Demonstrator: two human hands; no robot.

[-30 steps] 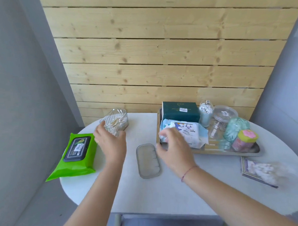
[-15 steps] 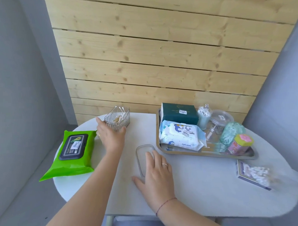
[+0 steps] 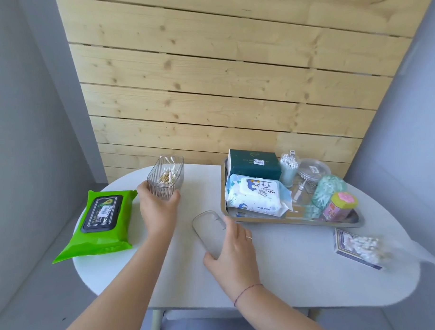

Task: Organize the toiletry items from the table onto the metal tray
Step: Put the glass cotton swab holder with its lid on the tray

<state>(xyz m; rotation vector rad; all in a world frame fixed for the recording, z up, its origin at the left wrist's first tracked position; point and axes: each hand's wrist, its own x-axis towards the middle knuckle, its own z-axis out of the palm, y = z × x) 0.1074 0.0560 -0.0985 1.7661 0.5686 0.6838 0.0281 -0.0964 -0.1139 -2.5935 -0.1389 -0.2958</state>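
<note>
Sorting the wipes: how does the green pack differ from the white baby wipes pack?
The green pack lies on the table, left of the left hand; the baby wipes pack already sits on the metal tray. The green pack has a black flip lid, the baby wipes pack a white one. Both are soft, flat packs.

Showing bright green wipes pack [image 3: 100, 222] beside white table [image 3: 289, 273].
Sitting on silver metal tray [image 3: 346, 221]: dark green box [image 3: 253, 164], white-and-blue penguin-printed baby wipes [image 3: 257, 194].

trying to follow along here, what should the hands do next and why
Probably lift the clear flat lid under the right hand onto the open ribbed clear box of cotton swabs held by the left hand; the box is uncovered and off the metal tray.
</note>
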